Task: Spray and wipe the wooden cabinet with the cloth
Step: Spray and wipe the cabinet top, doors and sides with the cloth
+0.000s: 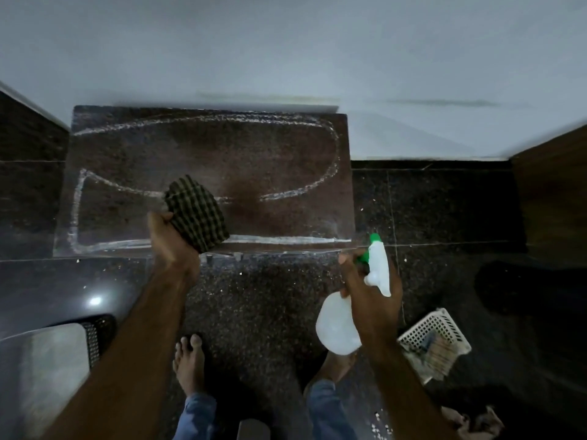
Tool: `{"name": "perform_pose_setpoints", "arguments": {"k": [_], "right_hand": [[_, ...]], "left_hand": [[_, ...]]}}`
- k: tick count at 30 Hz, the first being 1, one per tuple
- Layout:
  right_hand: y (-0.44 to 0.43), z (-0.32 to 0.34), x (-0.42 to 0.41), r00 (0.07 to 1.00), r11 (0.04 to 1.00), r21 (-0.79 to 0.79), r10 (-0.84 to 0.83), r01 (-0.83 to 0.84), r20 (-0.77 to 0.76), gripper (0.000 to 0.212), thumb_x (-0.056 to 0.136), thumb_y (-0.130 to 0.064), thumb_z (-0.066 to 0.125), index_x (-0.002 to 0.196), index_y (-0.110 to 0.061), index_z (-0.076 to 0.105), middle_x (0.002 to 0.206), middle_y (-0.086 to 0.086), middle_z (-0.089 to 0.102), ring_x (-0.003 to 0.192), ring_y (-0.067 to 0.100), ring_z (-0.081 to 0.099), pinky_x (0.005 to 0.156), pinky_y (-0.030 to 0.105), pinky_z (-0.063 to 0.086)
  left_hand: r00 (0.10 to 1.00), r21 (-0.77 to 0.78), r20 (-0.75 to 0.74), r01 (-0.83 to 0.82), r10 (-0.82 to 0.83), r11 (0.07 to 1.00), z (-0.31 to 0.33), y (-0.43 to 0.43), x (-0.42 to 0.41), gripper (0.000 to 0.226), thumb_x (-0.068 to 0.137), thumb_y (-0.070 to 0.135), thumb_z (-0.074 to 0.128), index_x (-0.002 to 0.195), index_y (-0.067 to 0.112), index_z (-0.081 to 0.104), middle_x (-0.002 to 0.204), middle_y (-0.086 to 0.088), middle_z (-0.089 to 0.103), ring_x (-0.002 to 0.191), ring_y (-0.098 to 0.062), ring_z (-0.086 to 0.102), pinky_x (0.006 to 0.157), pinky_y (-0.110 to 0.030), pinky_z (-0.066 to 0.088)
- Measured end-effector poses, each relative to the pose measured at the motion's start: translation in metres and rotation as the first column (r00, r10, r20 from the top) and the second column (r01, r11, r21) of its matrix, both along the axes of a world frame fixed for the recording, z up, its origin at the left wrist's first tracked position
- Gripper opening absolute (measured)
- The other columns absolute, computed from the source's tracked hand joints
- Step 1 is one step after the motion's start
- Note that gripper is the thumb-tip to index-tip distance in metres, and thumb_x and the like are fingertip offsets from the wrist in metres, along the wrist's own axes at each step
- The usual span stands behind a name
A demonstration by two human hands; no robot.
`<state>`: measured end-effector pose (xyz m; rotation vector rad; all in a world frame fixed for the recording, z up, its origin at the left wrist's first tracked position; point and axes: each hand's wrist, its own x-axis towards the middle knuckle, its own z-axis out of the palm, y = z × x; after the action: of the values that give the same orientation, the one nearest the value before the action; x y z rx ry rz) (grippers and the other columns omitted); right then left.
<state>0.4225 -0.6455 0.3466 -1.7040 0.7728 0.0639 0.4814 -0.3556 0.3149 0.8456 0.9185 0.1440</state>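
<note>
Looking down, you have the wooden cabinet [222, 160] straight ahead of you, its dark top pushed against the pale wall [286, 42]. A looping white line of foamy spray [330, 154] runs around that top, with a straighter streak along the cabinet's near edge.

Your left hand [168, 239] is clenched around the checked cloth [195, 214], which bulges out beyond your fingers and rests on the cabinet's top close to its near edge, a little left of the middle. The cloth covers part of the white line there.

Your right hand [368, 290] is wrapped around the neck of the white spray bottle [340, 325]. The bottle is off the cabinet, just beyond its near right corner and above the dark speckled floor [270, 306]. Its green nozzle [374, 239] points toward that corner, and its round body hangs below your palm.

A white perforated basket [435, 331] lies tilted on the floor, well to the right of the cabinet's front. Your bare feet [190, 360] stand in front of the cabinet.
</note>
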Motion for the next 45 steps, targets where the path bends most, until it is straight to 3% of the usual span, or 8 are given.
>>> {"name": "perform_pose_setpoints", "arguments": {"k": [6, 12, 18, 29, 33, 37, 42, 45], "right_hand": [[-0.027, -0.005, -0.014, 0.995, 0.996, 0.039, 0.078, -0.081, 0.058, 0.029, 0.090, -0.020, 0.085, 0.111, -0.005, 0.073, 0.071, 0.013, 0.069, 0.056, 0.014, 0.063, 0.057, 0.027, 0.055], [-0.050, -0.018, -0.017, 0.998, 0.998, 0.004, 0.067, -0.067, 0.017, 0.023, 0.089, -0.004, 0.086, 0.107, -0.011, 0.073, 0.075, -0.003, 0.074, 0.060, 0.005, 0.065, 0.060, 0.028, 0.055], [-0.064, -0.014, -0.001, 0.993, 0.988, -0.102, 0.118, -0.116, 0.013, 0.028, 0.084, 0.007, 0.080, 0.109, 0.000, 0.068, 0.085, 0.005, 0.064, 0.072, -0.005, 0.065, 0.061, 0.005, 0.045], [-0.066, -0.009, 0.044, 0.962, 0.976, -0.174, 0.166, -0.130, 0.219, 0.059, 0.086, -0.039, 0.072, 0.134, -0.006, 0.067, 0.123, 0.012, 0.075, 0.114, 0.029, 0.072, 0.101, 0.048, 0.058], [-0.066, -0.007, 0.054, 0.930, 0.962, -0.125, 0.267, -0.243, 0.253, 0.026, 0.099, -0.027, 0.069, 0.119, -0.009, 0.067, 0.081, 0.001, 0.072, 0.069, 0.021, 0.071, 0.074, 0.041, 0.061], [-0.049, -0.005, 0.060, 0.895, 0.941, -0.138, 0.337, -0.309, 0.293, 0.021, 0.107, -0.032, 0.066, 0.110, -0.011, 0.066, 0.065, -0.004, 0.062, 0.049, 0.020, 0.057, 0.060, 0.046, 0.058], [-0.022, 0.002, 0.069, 0.872, 0.927, -0.201, 0.368, -0.317, 0.322, 0.018, 0.103, -0.038, 0.073, 0.104, -0.021, 0.066, 0.068, -0.003, 0.063, 0.056, 0.016, 0.060, 0.063, 0.046, 0.058], [-0.013, -0.001, 0.073, 0.857, 0.913, -0.224, 0.399, -0.340, 0.327, 0.019, 0.100, -0.042, 0.076, 0.105, -0.026, 0.067, 0.080, 0.003, 0.067, 0.070, 0.022, 0.064, 0.072, 0.053, 0.060]], "left_hand": [[0.998, 0.512, -0.045, 0.057, -0.039, 0.857, -0.026, -0.082, 0.035, 0.041, 0.104, 0.039, 0.033, 0.130, 0.019, 0.058, 0.130, -0.007, 0.057, 0.118, -0.025, 0.057, 0.105, -0.048, 0.051], [0.664, 0.879, -0.470, 0.416, -0.582, -0.234, -0.069, -0.191, 0.000, 0.040, 0.097, 0.028, 0.053, 0.136, 0.026, 0.060, 0.130, -0.008, 0.051, 0.118, -0.029, 0.044, 0.096, -0.051, 0.045], [0.387, 0.870, -0.491, 0.174, -0.780, -0.461, -0.082, -0.211, -0.012, 0.045, 0.090, 0.022, 0.069, 0.134, 0.026, 0.064, 0.125, -0.007, 0.058, 0.118, -0.030, 0.047, 0.094, -0.051, 0.047], [0.658, 0.878, -0.464, 0.431, -0.593, -0.209, -0.079, -0.225, -0.017, 0.044, 0.092, 0.020, 0.065, 0.135, 0.031, 0.064, 0.130, -0.011, 0.055, 0.118, -0.037, 0.051, 0.094, -0.051, 0.046], [0.564, 0.886, -0.461, 0.249, -0.686, -0.391, -0.084, -0.170, -0.013, 0.042, 0.098, 0.021, 0.060, 0.138, 0.029, 0.062, 0.130, -0.012, 0.058, 0.111, -0.033, 0.052, 0.087, -0.050, 0.050], [0.836, 0.889, -0.453, 0.451, -0.309, -0.084, -0.082, -0.153, -0.020, 0.042, 0.093, 0.014, 0.066, 0.133, 0.029, 0.068, 0.123, -0.009, 0.056, 0.112, -0.033, 0.051, 0.094, -0.048, 0.046], [0.558, 0.880, -0.472, 0.253, -0.683, -0.401, -0.084, -0.163, -0.017, 0.045, 0.095, 0.025, 0.055, 0.139, 0.031, 0.062, 0.128, -0.008, 0.058, 0.116, -0.031, 0.046, 0.089, -0.052, 0.049], [0.660, 0.877, -0.470, 0.278, -0.586, -0.391, -0.092, -0.101, -0.014, 0.044, 0.097, 0.020, 0.060, 0.140, 0.031, 0.062, 0.135, -0.009, 0.057, 0.117, -0.032, 0.051, 0.091, -0.051, 0.050]]}}
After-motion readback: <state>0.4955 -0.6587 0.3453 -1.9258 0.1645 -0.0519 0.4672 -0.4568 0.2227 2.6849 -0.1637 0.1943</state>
